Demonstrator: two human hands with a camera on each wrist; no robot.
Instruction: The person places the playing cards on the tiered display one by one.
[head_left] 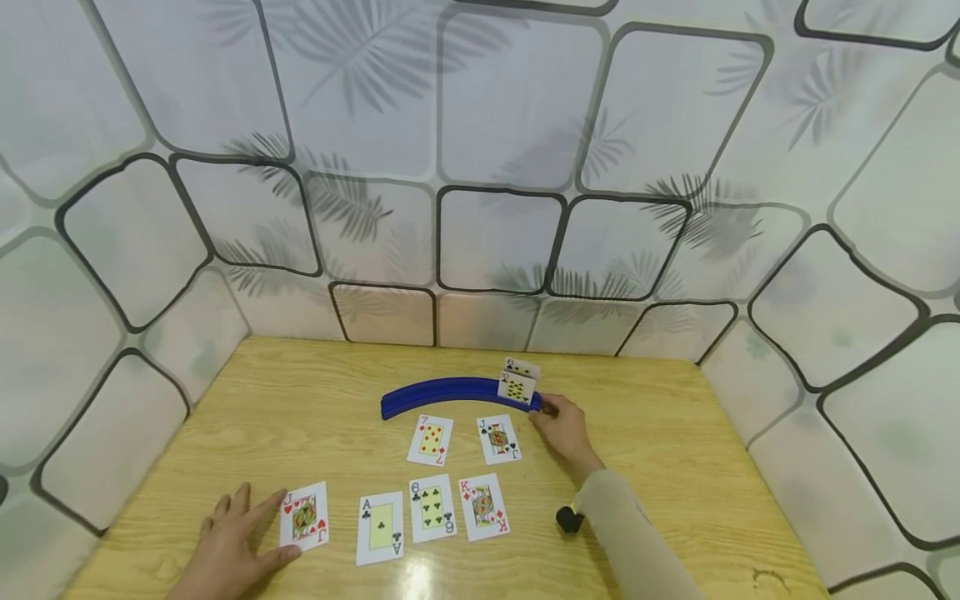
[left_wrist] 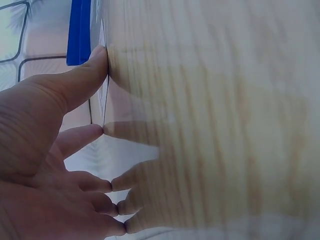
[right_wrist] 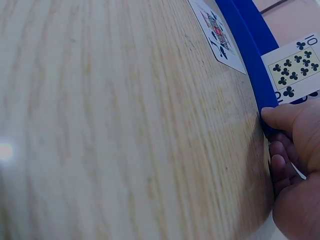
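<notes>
My left hand [head_left: 234, 540] lies low at the left, its thumb and index fingertip touching the edges of a jack of hearts [head_left: 304, 517] flat on the table. The other fingers are spread, tips on the wood in the left wrist view. My right hand [head_left: 564, 427] grips the right end of a curved blue card holder [head_left: 442, 389], thumb [right_wrist: 280, 115] on its front side. Near that end, a ten of clubs [head_left: 516, 388] stands in the holder, with a black-suited six [head_left: 522, 367] standing behind it.
In front of the holder lie a seven of diamonds [head_left: 431, 439] and a jack of spades [head_left: 498, 439]. Closer in are an ace of clubs [head_left: 380, 527], six of clubs [head_left: 432, 507] and king of diamonds [head_left: 483, 507]. A patterned wall [head_left: 487, 242] borders the wooden table [head_left: 660, 467].
</notes>
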